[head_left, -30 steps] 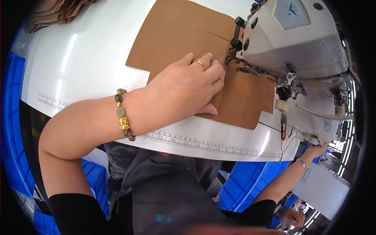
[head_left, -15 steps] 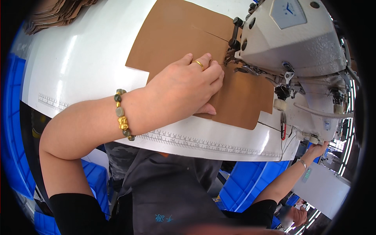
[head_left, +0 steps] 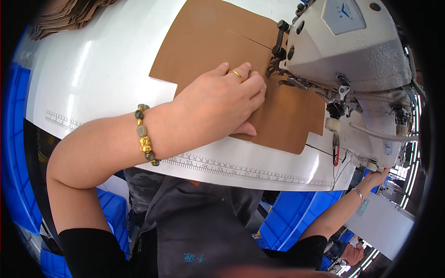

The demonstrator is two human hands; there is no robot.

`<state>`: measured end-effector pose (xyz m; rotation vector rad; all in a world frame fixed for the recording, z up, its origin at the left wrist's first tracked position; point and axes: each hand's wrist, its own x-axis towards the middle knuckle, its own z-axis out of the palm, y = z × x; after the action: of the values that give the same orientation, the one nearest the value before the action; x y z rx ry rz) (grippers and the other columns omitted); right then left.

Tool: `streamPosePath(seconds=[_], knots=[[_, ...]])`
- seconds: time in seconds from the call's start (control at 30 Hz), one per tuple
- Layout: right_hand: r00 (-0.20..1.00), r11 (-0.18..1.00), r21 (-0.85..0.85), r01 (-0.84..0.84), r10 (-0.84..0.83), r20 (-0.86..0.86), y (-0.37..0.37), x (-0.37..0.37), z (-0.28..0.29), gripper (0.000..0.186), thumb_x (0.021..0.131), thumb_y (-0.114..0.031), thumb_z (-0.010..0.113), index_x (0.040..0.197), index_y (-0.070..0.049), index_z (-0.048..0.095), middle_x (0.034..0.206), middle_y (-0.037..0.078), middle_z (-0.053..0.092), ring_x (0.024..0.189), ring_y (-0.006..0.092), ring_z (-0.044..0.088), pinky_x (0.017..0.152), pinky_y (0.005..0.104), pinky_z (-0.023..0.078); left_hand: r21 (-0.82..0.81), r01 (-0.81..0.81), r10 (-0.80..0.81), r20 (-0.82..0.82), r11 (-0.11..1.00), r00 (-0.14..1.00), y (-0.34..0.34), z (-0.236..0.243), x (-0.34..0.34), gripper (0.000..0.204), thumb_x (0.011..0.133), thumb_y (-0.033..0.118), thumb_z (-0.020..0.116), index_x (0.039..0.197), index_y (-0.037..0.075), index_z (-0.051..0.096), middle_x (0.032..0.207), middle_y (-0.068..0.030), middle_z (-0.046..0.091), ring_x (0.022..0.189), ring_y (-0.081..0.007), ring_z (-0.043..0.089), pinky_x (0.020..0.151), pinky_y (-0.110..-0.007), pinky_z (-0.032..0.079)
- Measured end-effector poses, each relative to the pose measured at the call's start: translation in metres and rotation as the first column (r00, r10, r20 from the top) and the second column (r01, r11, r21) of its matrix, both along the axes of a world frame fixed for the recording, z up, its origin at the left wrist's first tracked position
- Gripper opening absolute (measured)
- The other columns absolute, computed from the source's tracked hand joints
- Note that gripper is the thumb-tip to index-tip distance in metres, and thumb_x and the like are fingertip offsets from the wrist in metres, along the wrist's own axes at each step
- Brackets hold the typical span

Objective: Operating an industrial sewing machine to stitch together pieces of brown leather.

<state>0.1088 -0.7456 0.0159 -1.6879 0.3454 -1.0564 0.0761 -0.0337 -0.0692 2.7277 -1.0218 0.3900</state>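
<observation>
Left hand point(head_left: 218, 104), fingers flat, pins the thin tan leather-like panel point(head_left: 218, 41) on the white tabletop point(head_left: 92, 69) beside the grey sewing machine's needle point(head_left: 273, 69); likely limp, best pressed near the seam; right hand point(head_left: 378, 176) grips the machine's far end.

White sewing table point(head_left: 102, 69) is carrying everything here. Printed ruler strip point(head_left: 241, 167) is running along its near edge. Brown sheet material point(head_left: 222, 41) is lying flat across the middle, reaching toward the far edge & under the grey sewing machine point(head_left: 352, 51), which is sitting at the right edge. Left hand point(head_left: 218, 104) is pressing flat on the brown sheet. Stack of brown pieces point(head_left: 65, 14) is sitting at the far left corner.
</observation>
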Motion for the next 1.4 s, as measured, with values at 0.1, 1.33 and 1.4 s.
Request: streamPosePath(seconds=[0.1, 1.33, 1.4], knots=[[0.999, 0.999, 0.039, -0.018, 0.016, 0.035, 0.013, 0.0, -0.006, 0.05, 0.11, -0.037, 0.047, 0.142, 0.0, 0.055, 0.137, 0.016, 0.062, 0.123, 0.0325, 0.063, 0.102, 0.0461, 0.056, -0.014, 0.004, -0.005, -0.006, 1.0, 1.0, 0.0, 0.0, 0.0, 0.074, 0.082, 0.051, 0.075, 0.135, 0.001, 0.061, 0.129, -0.0089, 0.061, 0.13, -0.026, 0.055, 0.108, -0.036, 0.048], [0.783, 0.133, -0.945, -0.298, 0.601, -0.162, 0.475, 0.021, -0.088, 0.011, 0.086, -0.02, 0.073, 0.076, -0.016, 0.069, 0.058, 0.001, 0.053, 0.051, 0.0202, 0.056, 0.047, 0.0341, 0.044, 0.097, 0.017, -0.004, -0.132, 0.995, 0.991, -0.002, 0.021, 0.002, 0.077, 0.089, 0.058, 0.065, 0.138, -0.001, 0.061, 0.141, -0.0157, 0.061, 0.136, -0.0312, 0.056, 0.109, -0.044, 0.047], [0.791, 0.163, -0.948, -0.274, 0.599, -0.126, 0.475, 0.024, -0.096, 0.016, 0.087, -0.022, 0.073, 0.073, -0.015, 0.068, 0.056, 0.001, 0.052, 0.051, 0.0207, 0.057, 0.047, 0.0345, 0.044, 0.096, 0.021, -0.01, -0.118, 0.995, 0.993, -0.002, 0.022, 0.004, 0.077, 0.088, 0.058, 0.066, 0.137, -0.001, 0.061, 0.141, -0.0155, 0.062, 0.135, -0.0308, 0.056, 0.108, -0.044, 0.047]])
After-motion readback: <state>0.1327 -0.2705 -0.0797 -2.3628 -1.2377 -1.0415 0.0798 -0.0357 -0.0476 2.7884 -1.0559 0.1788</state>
